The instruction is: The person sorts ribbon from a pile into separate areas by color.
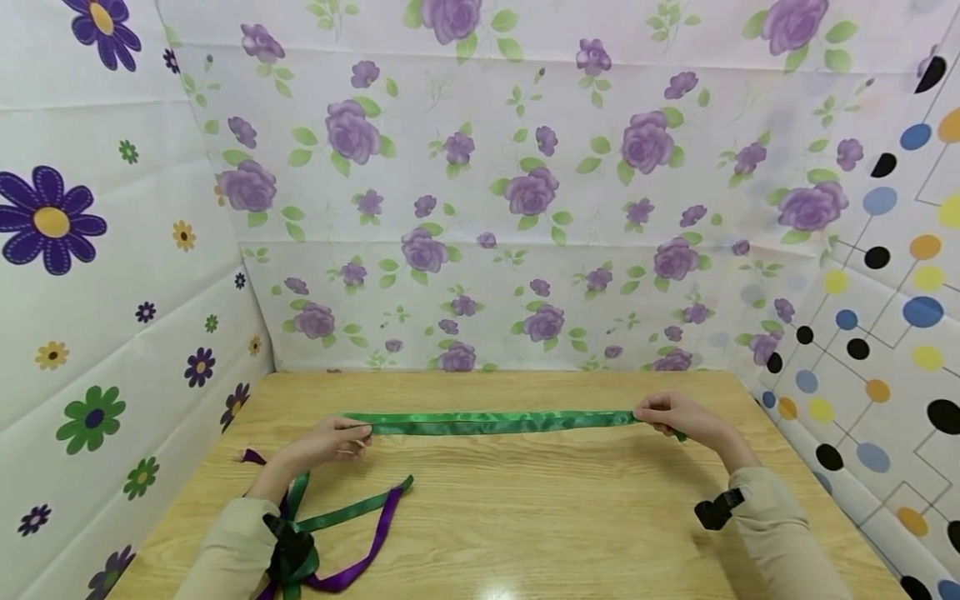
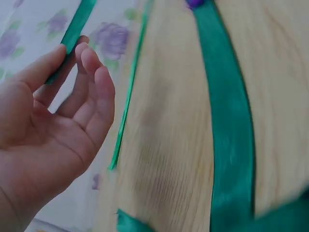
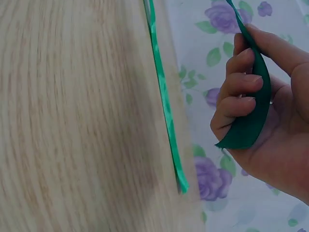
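Observation:
A green satin ribbon (image 1: pixel 502 427) stretches nearly straight between the two hands. My left hand (image 1: pixel 330 440) pinches its left end between thumb and index finger, the other fingers loosely bent, as the left wrist view shows. On the other side my right hand (image 1: pixel 684 419) pinches the ribbon near its right end. In the right wrist view a short green tail (image 3: pixel 256 116) hangs down across that palm, beside the curled fingers. A second green ribbon (image 3: pixel 166 108) lies on the table just behind the held one, close to alongside it.
Near the left forearm lies a loose heap with a green ribbon (image 1: pixel 348 511) and a purple ribbon (image 1: pixel 371 546), partly hidden by the sleeve and black wrist camera (image 1: pixel 291 546). The wooden table (image 1: pixel 562 517) meets flowered cloth (image 1: pixel 487 200) behind and patterned cloths on both sides.

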`<state>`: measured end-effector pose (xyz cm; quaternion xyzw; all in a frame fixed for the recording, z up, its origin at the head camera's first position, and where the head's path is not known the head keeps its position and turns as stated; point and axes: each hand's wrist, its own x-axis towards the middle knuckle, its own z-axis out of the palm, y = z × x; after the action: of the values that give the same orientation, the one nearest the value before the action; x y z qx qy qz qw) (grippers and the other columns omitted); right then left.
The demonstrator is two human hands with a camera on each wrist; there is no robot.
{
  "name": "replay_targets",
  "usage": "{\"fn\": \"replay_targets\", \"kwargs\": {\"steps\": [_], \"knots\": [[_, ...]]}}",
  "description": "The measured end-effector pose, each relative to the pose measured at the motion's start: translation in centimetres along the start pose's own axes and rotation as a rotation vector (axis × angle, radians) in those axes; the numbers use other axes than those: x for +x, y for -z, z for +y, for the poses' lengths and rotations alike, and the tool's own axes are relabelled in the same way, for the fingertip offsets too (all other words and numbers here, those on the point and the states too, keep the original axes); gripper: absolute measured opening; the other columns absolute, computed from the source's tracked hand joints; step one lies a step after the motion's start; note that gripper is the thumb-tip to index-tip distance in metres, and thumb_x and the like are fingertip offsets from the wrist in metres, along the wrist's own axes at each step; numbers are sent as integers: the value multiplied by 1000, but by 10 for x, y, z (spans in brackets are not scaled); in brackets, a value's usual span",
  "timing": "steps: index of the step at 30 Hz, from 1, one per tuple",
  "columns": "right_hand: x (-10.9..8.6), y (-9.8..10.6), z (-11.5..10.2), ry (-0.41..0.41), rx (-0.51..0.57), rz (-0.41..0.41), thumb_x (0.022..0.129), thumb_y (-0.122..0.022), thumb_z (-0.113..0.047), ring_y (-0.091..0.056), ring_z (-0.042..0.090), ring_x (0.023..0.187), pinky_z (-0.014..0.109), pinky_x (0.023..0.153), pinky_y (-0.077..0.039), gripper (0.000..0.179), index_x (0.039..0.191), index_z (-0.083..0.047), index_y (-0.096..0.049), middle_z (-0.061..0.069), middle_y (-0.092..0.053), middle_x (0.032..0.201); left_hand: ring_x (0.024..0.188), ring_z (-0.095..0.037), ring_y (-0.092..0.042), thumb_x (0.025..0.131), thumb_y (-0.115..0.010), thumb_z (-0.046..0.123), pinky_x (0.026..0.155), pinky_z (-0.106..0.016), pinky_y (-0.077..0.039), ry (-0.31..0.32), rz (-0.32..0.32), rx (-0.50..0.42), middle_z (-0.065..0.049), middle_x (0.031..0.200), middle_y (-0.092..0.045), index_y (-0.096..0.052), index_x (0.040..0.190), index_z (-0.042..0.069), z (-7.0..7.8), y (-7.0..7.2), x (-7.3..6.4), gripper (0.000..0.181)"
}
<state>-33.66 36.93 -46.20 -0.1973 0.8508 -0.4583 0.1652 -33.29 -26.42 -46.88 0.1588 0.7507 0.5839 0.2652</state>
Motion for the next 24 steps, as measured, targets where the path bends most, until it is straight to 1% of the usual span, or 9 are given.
{"fn": "replay_targets", "kwargs": {"steps": [3, 4, 7, 10, 13, 15, 19, 23, 24], "knots": [[0, 0, 4, -18, 28, 9, 101, -51, -30, -25, 16, 49, 43, 50, -27, 43, 104, 13, -54, 6, -35, 63, 90, -12, -64, 101, -51, 25, 88, -34, -53, 49, 50, -131, 1, 97, -65, -67, 101, 12, -5, 5, -1, 20], [-1, 0, 6, -26, 34, 9, 101, -52, -29, -25, 14, 48, 44, 51, -26, 43, 102, 14, -54, 6, -35, 63, 90, -11, -63, 101, -51, 26, 89, -32, -53, 65, 66, -158, 3, 96, -65, -66, 99, 15, -6, 7, -1, 19], [-1, 0, 12, -61, 39, 18, 100, -53, -29, -25, 11, 48, 47, 52, -23, 41, 97, 12, -53, 5, -35, 62, 87, -8, -63, 101, -52, 27, 87, -29, -52, 91, 102, -203, 5, 94, -65, -64, 99, 16, -8, 10, -3, 17], [-2, 0, 19, -100, 44, 36, 100, -54, -30, -24, 16, 49, 46, 52, -23, 41, 97, 11, -54, 3, -37, 62, 84, -5, -63, 101, -52, 27, 83, -25, -52, 103, 123, -220, 6, 92, -67, -64, 101, 13, -10, 11, -4, 18], [-2, 0, 27, -132, 60, 65, 100, -54, -29, -24, 20, 51, 42, 51, -25, 40, 104, 12, -56, 2, -40, 63, 82, -5, -63, 101, -52, 26, 79, -23, -53, 129, 173, -242, 6, 92, -69, -65, 102, 12, -14, 11, -4, 19], [-2, 0, 31, -169, 84, 96, 99, -55, -28, -26, 19, 52, 38, 50, -28, 40, 112, 10, -57, 1, -44, 64, 80, -6, -63, 100, -53, 26, 76, -23, -53, 156, 229, -255, 4, 92, -69, -65, 101, 11, -16, 10, -2, 19], [0, -2, 38, -235, 109, 159, 99, -55, -24, -37, 12, 54, 29, 51, -35, 41, 125, 8, -55, 1, -52, 67, 78, -7, -63, 98, -57, 23, 71, -22, -51, 204, 337, -261, 2, 90, -70, -65, 103, 8, -18, 6, 3, 18], [4, -4, 40, -287, 126, 218, 100, -53, -19, -39, 12, 55, 27, 52, -36, 38, 127, 7, -54, 0, -51, 67, 72, -6, -62, 96, -61, 20, 66, -20, -49, 232, 400, -232, 2, 82, -68, -66, 102, 5, -18, 3, 8, 17], [5, -5, 41, -302, 131, 236, 100, -53, -18, -39, 12, 55, 28, 52, -36, 37, 127, 7, -54, 0, -51, 67, 70, -5, -61, 96, -61, 19, 64, -20, -49, 235, 406, -213, 3, 80, -68, -66, 101, 5, -18, 2, 8, 16]]}}
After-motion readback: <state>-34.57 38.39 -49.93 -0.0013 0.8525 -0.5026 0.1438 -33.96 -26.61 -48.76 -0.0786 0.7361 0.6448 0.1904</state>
